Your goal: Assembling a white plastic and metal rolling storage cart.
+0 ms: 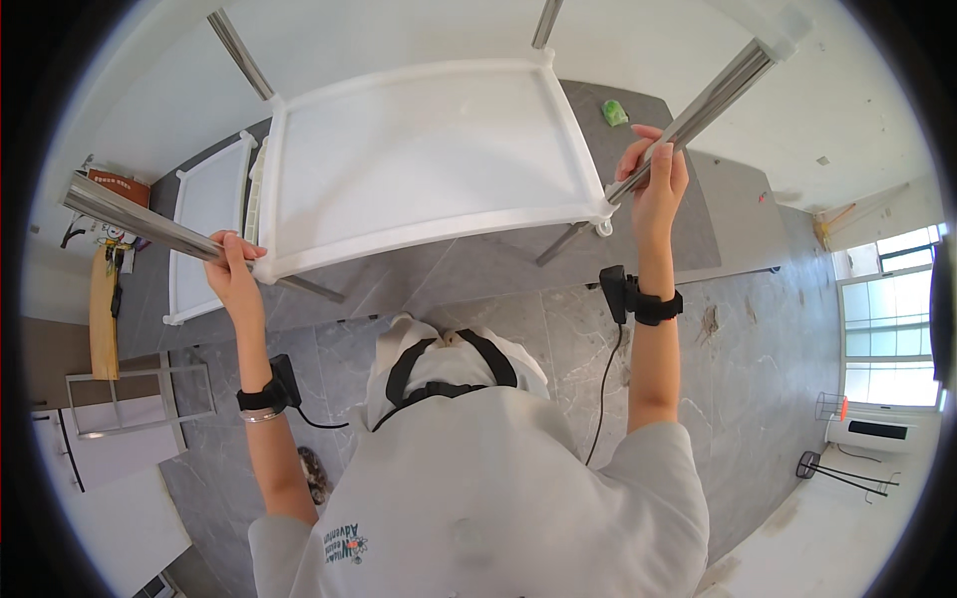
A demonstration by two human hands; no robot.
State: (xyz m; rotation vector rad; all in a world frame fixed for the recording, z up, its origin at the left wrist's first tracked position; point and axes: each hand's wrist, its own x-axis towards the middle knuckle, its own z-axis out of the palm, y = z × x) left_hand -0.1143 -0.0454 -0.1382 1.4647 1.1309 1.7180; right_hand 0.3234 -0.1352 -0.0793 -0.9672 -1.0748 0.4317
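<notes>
A white rectangular shelf panel (429, 149) stands before me on the grey table, with metal poles at its corners. My left hand (236, 284) is closed round the lower end of the near left pole (145, 224), beside the panel's corner. Opposite it, my right hand (655, 194) grips the near right pole (726, 92) a little above the other near corner. A blurred white fitting (788, 32) caps that pole's upper end. Two more poles rise behind, the far left pole (241, 58) and the far right pole (545, 24). Short metal legs (564, 243) show beneath the panel.
Another white panel (207, 229) lies on the table (688, 224) at the left, near a wooden board (104, 314). A small green packet (614, 113) sits at the back right. Black cables (606, 384) hang from both wrist straps. A metal frame (145, 399) stands low at the left.
</notes>
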